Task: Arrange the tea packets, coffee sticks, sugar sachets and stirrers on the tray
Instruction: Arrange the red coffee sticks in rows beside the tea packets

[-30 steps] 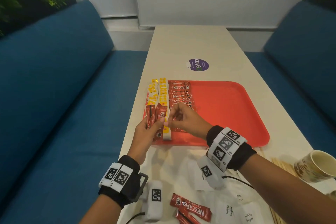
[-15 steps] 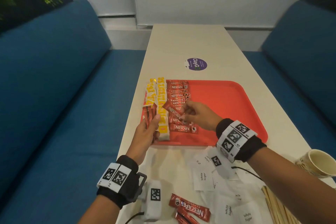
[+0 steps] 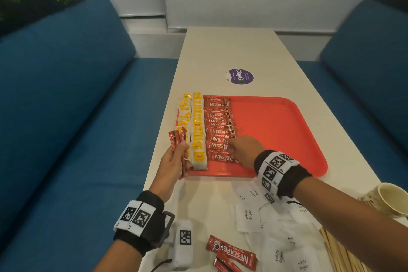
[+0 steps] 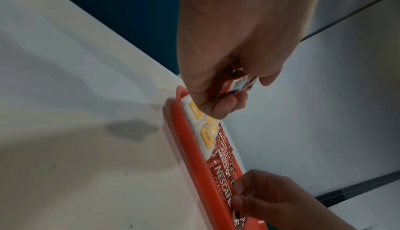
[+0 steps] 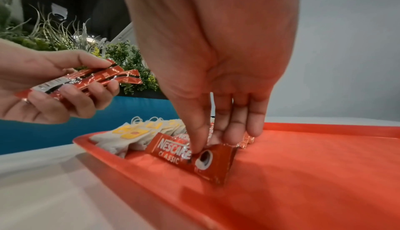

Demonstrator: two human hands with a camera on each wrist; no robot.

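- Setting: a long pale desk [image 3: 231, 51] running between 2 blue sofas [image 3: 66, 106], white wall behind, green plants at the far left.
- Right hand [image 3: 244, 150]: over the near left part of the red tray [image 3: 287, 139], fingers pointing down; the wrist view shows its fingertips [image 5: 195, 148] pressing the nearest coffee stick [image 5: 190, 158] down onto the tray floor, the stick lying slightly tilted, its near end raised.
- Left hand [image 3: 174, 161]: at the tray's near left corner, fingers and thumb curled round a small bundle of spare coffee sticks [image 3: 176, 139], held above the desk edge; exact count not readable.
- Done, on tray: 2 columns of yellow-tagged tea packets [image 3: 197, 130] along the left rim; beside them 1 overlapping column of coffee sticks [image 3: 219, 123] reaching almost to the near rim.
- Left, off tray: 2 or more loose coffee sticks [image 3: 231, 254] on the near desk; a scatter of white sugar sachets [image 3: 249, 216]; wooden stirrers [image 3: 340, 252] at the near right, partly cut off.
- Judgement: roughly halfway. Tea looks finished, coffee nearly so, sugar and stirrers not started.
- Edges: the tea column sits tight against the left rim, which lies close to the desk's left edge; the held bundle overhangs that edge, so a dropped stick could fall to the sofa.
- Open room: the tray's whole right half is bare, enough for the sachets and stirrers. A paper cup [image 3: 390, 201] lies on its side near the right forearm and the stirrers; worth avoiding when reaching there.
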